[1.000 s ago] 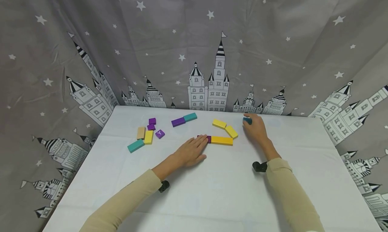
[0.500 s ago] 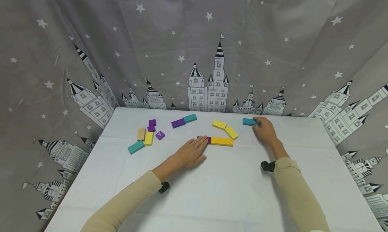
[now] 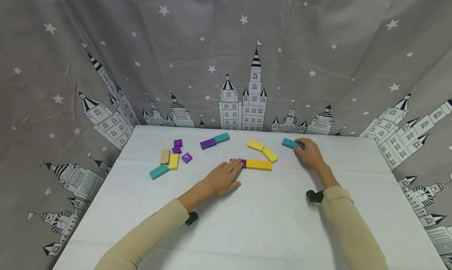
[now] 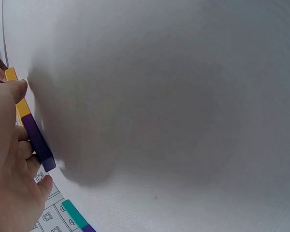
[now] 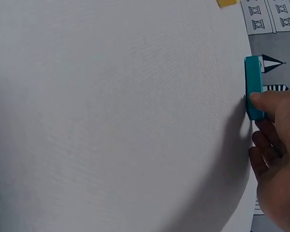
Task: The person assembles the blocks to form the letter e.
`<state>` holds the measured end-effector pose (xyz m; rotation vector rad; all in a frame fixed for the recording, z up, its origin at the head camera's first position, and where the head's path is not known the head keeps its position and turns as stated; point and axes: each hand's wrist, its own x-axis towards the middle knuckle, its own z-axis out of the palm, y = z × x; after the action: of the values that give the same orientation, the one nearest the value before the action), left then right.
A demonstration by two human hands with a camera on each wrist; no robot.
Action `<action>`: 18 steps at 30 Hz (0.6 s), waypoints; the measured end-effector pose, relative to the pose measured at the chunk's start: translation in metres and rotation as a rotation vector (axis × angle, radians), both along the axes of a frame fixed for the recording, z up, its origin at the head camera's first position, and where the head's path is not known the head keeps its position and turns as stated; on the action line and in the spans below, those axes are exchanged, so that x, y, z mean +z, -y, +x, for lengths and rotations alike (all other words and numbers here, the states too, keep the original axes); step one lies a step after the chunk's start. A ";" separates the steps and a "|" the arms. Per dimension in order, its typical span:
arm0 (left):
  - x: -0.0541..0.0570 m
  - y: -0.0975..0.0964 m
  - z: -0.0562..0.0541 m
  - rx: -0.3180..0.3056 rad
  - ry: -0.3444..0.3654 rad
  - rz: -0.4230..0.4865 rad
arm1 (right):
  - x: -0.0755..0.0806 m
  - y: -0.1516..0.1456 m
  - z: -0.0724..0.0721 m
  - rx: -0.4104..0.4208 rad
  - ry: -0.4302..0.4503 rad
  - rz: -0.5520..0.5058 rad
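Near the back of the table, my right hand (image 3: 309,154) pinches the near end of a teal block (image 3: 290,143). In the right wrist view the thumb lies along the side of that teal block (image 5: 253,87), and the other fingers curl below it. My left hand (image 3: 222,177) lies with straight fingers, their tips on a dark purple block (image 3: 243,163). This purple block stands end to end with a long orange block (image 3: 259,165). The left wrist view shows the purple block (image 4: 37,140) joined in line to the orange one, partly hidden by the hand.
Two yellow blocks (image 3: 270,155) lie behind the orange block. Farther left, a purple block (image 3: 208,143) meets a teal block (image 3: 222,137). At the left are small purple blocks (image 3: 186,157), a tan block (image 3: 164,156), a yellow block (image 3: 173,161) and another teal block (image 3: 159,171).
My right hand has slid to the right along the teal block, exposing more of it, and the block has turned slightly. The left hand has stayed in place.
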<state>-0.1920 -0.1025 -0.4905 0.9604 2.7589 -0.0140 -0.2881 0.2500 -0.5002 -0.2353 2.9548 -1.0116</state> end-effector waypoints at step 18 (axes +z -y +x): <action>0.001 0.000 0.000 0.001 -0.006 0.003 | 0.023 0.044 -0.006 0.085 -0.050 -0.096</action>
<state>-0.1916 -0.1030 -0.4899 0.9616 2.7659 -0.0130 -0.2937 0.2060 -0.4772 -0.3889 2.9142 -1.1549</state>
